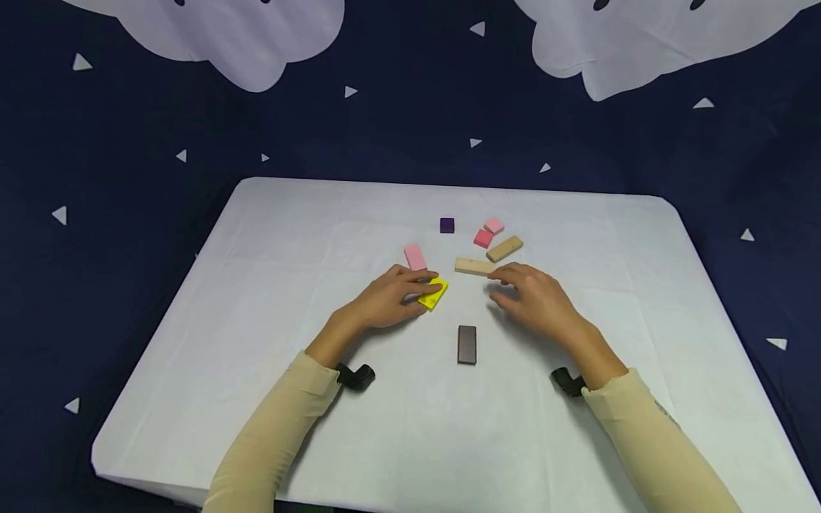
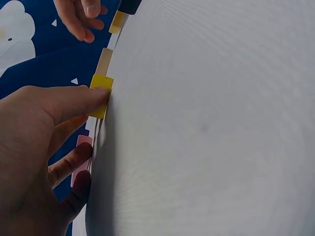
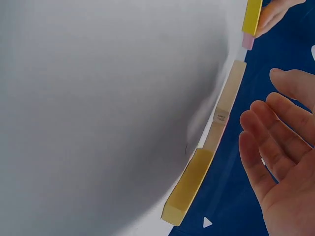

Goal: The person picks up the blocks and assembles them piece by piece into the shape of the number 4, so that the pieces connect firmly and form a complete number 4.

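My left hand [image 1: 393,298] pinches a flat yellow block [image 1: 434,293]; in the left wrist view, the thumb presses on the near face of this yellow block [image 2: 100,101]. Just beyond those fingers lies a pink block [image 1: 415,256]. My right hand [image 1: 532,298] hovers with loosely bent fingers, its fingertips near the end of a pale wooden block [image 1: 473,266]. The right wrist view shows nothing held in that right hand [image 3: 285,152]. Behind it rests a second wooden block [image 1: 504,249], set at a slant. A dark brown block [image 1: 467,345] lies between the two forearms.
Farther back are a dark purple cube [image 1: 447,226], a red-pink block [image 1: 483,238] and a light pink block [image 1: 494,225], the last two close together. All lie on a white-covered table [image 1: 256,285]. A navy cloth [image 1: 410,135] with clouds and triangles hangs behind.
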Motion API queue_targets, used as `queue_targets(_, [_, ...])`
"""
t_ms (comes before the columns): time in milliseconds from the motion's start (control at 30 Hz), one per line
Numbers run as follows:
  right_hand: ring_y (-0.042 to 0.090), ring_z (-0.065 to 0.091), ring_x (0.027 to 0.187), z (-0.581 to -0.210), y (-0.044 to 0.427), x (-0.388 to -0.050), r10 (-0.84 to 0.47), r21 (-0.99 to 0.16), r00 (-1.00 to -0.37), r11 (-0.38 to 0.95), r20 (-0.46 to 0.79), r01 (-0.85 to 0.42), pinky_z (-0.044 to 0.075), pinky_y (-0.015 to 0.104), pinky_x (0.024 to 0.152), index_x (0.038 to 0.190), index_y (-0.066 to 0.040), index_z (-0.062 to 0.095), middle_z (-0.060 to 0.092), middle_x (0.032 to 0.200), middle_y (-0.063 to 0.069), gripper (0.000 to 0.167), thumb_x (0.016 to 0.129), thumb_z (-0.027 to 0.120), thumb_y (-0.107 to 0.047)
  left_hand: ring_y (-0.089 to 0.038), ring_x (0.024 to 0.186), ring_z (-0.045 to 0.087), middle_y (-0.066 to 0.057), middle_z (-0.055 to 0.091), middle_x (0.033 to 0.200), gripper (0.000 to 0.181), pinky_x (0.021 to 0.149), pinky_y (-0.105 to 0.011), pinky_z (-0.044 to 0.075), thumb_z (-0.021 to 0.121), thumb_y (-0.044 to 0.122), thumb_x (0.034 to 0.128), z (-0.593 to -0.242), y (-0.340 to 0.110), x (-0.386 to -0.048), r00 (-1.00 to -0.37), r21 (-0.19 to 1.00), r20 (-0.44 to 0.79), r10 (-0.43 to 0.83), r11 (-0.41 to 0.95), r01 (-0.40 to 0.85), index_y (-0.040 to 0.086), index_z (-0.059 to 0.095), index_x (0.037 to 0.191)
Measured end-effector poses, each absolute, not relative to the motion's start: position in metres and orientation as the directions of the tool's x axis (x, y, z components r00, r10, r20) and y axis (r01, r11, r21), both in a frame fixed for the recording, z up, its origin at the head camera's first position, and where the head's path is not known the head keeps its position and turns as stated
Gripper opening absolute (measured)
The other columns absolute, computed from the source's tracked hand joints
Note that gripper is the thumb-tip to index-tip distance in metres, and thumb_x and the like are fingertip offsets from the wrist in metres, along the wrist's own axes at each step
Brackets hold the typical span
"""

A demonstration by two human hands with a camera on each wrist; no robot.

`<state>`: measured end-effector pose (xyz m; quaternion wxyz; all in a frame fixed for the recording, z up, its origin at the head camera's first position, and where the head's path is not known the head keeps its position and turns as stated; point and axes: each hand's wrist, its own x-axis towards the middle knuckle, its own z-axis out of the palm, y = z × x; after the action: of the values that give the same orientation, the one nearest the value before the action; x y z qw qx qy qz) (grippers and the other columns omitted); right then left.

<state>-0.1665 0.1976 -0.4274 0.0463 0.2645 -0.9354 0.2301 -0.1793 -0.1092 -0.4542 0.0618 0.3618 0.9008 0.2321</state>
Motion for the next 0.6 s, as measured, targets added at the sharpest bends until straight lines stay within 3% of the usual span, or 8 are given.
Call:
queue_targets(300, [0.023, 0.061, 0.095, -0.424, 0.193, -0.193, -0.454, -0.418, -0.87, 0.764, 0.192, -0.491, 0.047, 0.044, 0.08, 0.111, -0.011, 0.07, 0.065, 0.112, 0.002, 0.028, 0.086, 0.073, -0.023, -0.013, 0.118, 0.04, 0.012, 0.04, 0.147, 0.047, 0.094, -0.032, 0.038, 0.065, 0.033, 0.0916, -0.454, -0.109, -0.18, -0.733, 0.461, 0.047, 0.678, 0.637, 0.618, 0.028, 0.055, 0.137])
queue_targets(600, [0.02, 0.061, 0.088, -0.43, 0.196, -0.211, -0.392, -0.477, -0.898, 0.762, 0.201, -0.439, 0.046, 0.042, 0.075, 0.108, -0.01, 0.072, 0.066, 0.1, 0.002, 0.023, 0.086, 0.071, -0.018, -0.016, 0.118, 0.041, 0.01, 0.041, 0.148, 0.047, 0.094, -0.033, 0.039, 0.065, 0.032, 0.0918, -0.452, -0.109, -0.18, -0.731, 0.477, 0.062, 0.68, 0.623, 0.62, 0.026, 0.056, 0.137])
